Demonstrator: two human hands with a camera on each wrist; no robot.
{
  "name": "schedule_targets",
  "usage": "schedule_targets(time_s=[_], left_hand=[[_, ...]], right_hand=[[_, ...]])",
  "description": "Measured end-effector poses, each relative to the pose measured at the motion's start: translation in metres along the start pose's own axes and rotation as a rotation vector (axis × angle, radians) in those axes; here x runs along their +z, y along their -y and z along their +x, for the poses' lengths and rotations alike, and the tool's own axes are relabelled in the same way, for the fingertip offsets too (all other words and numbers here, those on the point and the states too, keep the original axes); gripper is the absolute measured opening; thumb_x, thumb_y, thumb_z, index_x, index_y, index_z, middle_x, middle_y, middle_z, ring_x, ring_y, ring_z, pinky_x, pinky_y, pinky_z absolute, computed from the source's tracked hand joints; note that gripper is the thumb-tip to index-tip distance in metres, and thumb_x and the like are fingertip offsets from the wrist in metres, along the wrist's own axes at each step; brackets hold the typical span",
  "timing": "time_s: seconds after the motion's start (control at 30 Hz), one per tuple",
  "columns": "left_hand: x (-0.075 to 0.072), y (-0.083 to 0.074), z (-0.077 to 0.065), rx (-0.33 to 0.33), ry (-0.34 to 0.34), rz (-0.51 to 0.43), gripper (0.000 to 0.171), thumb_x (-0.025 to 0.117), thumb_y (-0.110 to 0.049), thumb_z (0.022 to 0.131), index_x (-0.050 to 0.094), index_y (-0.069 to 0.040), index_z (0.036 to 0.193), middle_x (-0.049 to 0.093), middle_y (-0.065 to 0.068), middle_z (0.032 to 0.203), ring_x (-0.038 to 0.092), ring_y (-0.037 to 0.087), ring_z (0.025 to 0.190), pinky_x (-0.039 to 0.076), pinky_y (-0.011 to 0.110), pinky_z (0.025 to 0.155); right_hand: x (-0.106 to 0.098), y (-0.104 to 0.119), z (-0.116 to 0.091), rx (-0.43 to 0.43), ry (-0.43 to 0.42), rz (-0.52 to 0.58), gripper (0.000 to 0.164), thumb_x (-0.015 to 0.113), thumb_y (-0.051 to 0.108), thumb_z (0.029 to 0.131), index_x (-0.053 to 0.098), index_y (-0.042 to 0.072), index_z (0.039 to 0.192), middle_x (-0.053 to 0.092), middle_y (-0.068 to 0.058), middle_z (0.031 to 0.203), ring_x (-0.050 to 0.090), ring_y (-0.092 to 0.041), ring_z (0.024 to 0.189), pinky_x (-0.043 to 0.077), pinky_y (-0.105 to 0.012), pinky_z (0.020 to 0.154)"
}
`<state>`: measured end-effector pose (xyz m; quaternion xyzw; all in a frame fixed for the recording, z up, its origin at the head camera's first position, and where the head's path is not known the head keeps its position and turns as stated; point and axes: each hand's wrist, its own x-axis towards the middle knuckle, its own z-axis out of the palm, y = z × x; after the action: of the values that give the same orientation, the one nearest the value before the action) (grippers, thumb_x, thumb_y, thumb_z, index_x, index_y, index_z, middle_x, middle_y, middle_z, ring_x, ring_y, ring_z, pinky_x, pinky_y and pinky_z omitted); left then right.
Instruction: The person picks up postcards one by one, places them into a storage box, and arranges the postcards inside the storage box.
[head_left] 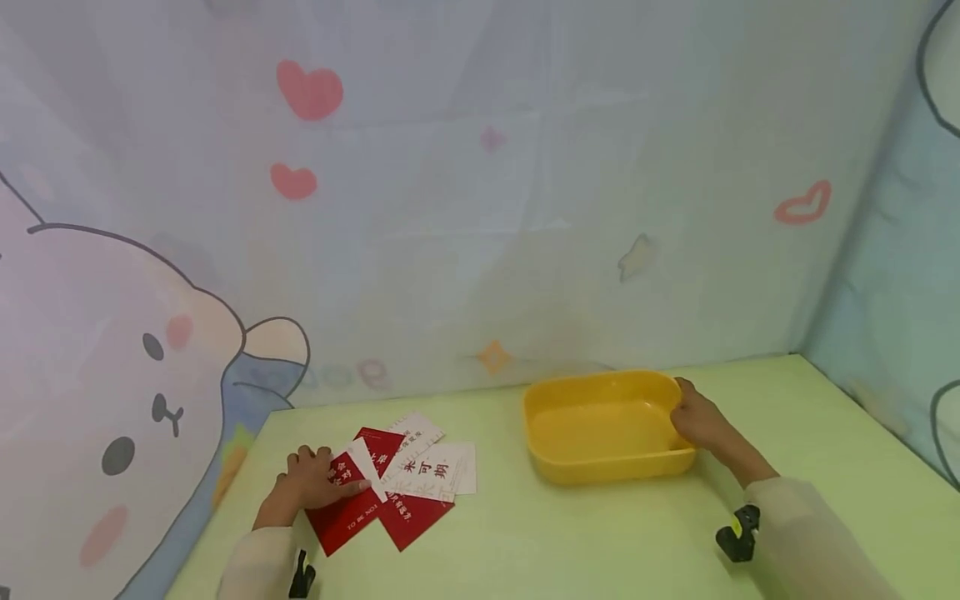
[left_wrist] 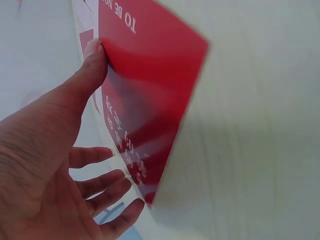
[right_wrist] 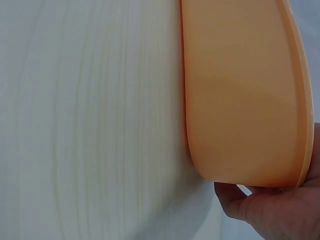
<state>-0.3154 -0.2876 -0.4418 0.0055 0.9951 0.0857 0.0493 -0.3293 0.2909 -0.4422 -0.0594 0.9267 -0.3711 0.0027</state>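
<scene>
My left hand (head_left: 307,483) lies over a red card (head_left: 345,525) with white lettering. Its thumb is at one edge of the card and its fingertips reach the opposite edge, holding it across in the left wrist view. Beside and partly under this card are another red card (head_left: 412,521), a third red one (head_left: 382,446) farther back, and white printed cards (head_left: 431,471), fanned in an overlapping pile. At the right, my right hand (head_left: 703,417) grips the end of a yellow plastic tray (head_left: 600,472), which looks orange in the right wrist view. No contents show inside it.
The pale green tabletop (head_left: 495,550) carries the cards and the tray. Behind it hangs a cloth backdrop (head_left: 450,250) printed with hearts and a bear, and another panel (head_left: 892,333) borders the right side. Each wrist bears a black strap device (head_left: 738,533).
</scene>
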Motion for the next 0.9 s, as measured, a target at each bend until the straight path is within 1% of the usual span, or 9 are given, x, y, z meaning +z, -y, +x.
schedule_targets(time_s=[0.07, 0.17, 0.3, 0.4, 0.57, 0.63, 0.77, 0.83, 0.9], left_hand=[[-0.002, -0.001, 0.003, 0.003, 0.000, 0.017, 0.090, 0.074, -0.060, 0.075, 0.048, 0.011, 0.124, 0.048, 0.031, 0.115, 0.043, 0.048, 0.113, 0.048, 0.066, 0.091], [-0.004, -0.002, 0.004, -0.008, 0.014, 0.026, 0.092, 0.074, -0.061, 0.075, 0.047, 0.012, 0.124, 0.048, 0.031, 0.115, 0.044, 0.047, 0.113, 0.047, 0.066, 0.091], [-0.003, -0.003, 0.003, -0.049, 0.042, 0.017, 0.097, 0.075, -0.062, 0.075, 0.042, 0.013, 0.127, 0.048, 0.032, 0.117, 0.045, 0.048, 0.113, 0.044, 0.070, 0.091], [-0.003, -0.003, 0.003, -0.072, 0.053, -0.001, 0.100, 0.076, -0.062, 0.074, 0.038, 0.013, 0.129, 0.047, 0.033, 0.116, 0.044, 0.050, 0.113, 0.043, 0.072, 0.090], [-0.002, -0.002, 0.004, -0.100, 0.055, -0.021, 0.106, 0.078, -0.063, 0.071, 0.034, 0.013, 0.131, 0.048, 0.034, 0.113, 0.042, 0.052, 0.113, 0.043, 0.073, 0.089], [-0.001, -0.001, 0.005, -0.114, 0.055, -0.022, 0.108, 0.078, -0.065, 0.069, 0.035, 0.013, 0.130, 0.049, 0.034, 0.111, 0.042, 0.053, 0.112, 0.042, 0.073, 0.089], [0.001, 0.002, 0.006, -0.116, 0.031, 0.007, 0.105, 0.077, -0.068, 0.068, 0.041, 0.014, 0.124, 0.049, 0.033, 0.107, 0.042, 0.052, 0.110, 0.043, 0.070, 0.090], [0.001, 0.004, 0.006, -0.099, 0.002, 0.031, 0.100, 0.076, -0.068, 0.068, 0.046, 0.013, 0.118, 0.050, 0.032, 0.105, 0.043, 0.051, 0.108, 0.044, 0.067, 0.090], [0.000, 0.004, 0.007, -0.074, -0.022, 0.046, 0.093, 0.075, -0.067, 0.070, 0.049, 0.011, 0.113, 0.050, 0.029, 0.102, 0.045, 0.047, 0.104, 0.046, 0.062, 0.088]], right_hand=[[-0.001, 0.000, 0.001, 0.002, -0.003, -0.005, 0.062, 0.033, 0.003, 0.093, 0.014, -0.019, 0.147, 0.041, -0.044, 0.136, 0.050, -0.042, 0.105, 0.043, -0.055, 0.091], [-0.001, 0.000, 0.001, 0.011, -0.005, -0.010, 0.062, 0.033, 0.003, 0.093, 0.014, -0.019, 0.147, 0.043, -0.044, 0.135, 0.050, -0.042, 0.105, 0.044, -0.054, 0.090], [0.001, -0.001, 0.002, 0.020, -0.005, -0.008, 0.063, 0.033, 0.004, 0.092, 0.013, -0.018, 0.148, 0.041, -0.044, 0.137, 0.050, -0.043, 0.106, 0.044, -0.055, 0.091], [0.003, 0.000, 0.002, 0.026, -0.004, 0.001, 0.063, 0.033, 0.004, 0.092, 0.013, -0.017, 0.149, 0.040, -0.043, 0.139, 0.049, -0.043, 0.109, 0.043, -0.057, 0.093], [0.003, 0.007, 0.002, 0.038, 0.010, 0.016, 0.064, 0.031, 0.004, 0.093, 0.011, -0.016, 0.150, 0.034, -0.044, 0.144, 0.046, -0.048, 0.120, 0.040, -0.062, 0.100], [0.004, 0.008, 0.002, 0.039, 0.015, 0.021, 0.064, 0.031, 0.003, 0.092, 0.010, -0.017, 0.150, 0.033, -0.044, 0.145, 0.045, -0.048, 0.120, 0.040, -0.061, 0.099], [0.007, 0.010, 0.002, 0.022, 0.008, 0.028, 0.065, 0.031, 0.002, 0.092, 0.011, -0.017, 0.150, 0.036, -0.044, 0.143, 0.048, -0.043, 0.111, 0.042, -0.054, 0.092], [0.008, 0.011, 0.003, 0.015, 0.009, 0.034, 0.065, 0.031, 0.002, 0.091, 0.010, -0.017, 0.150, 0.037, -0.043, 0.142, 0.049, -0.040, 0.105, 0.042, -0.050, 0.088], [0.009, 0.012, 0.004, 0.022, 0.006, 0.035, 0.065, 0.031, 0.003, 0.092, 0.010, -0.016, 0.150, 0.038, -0.043, 0.142, 0.049, -0.040, 0.105, 0.042, -0.050, 0.088]])
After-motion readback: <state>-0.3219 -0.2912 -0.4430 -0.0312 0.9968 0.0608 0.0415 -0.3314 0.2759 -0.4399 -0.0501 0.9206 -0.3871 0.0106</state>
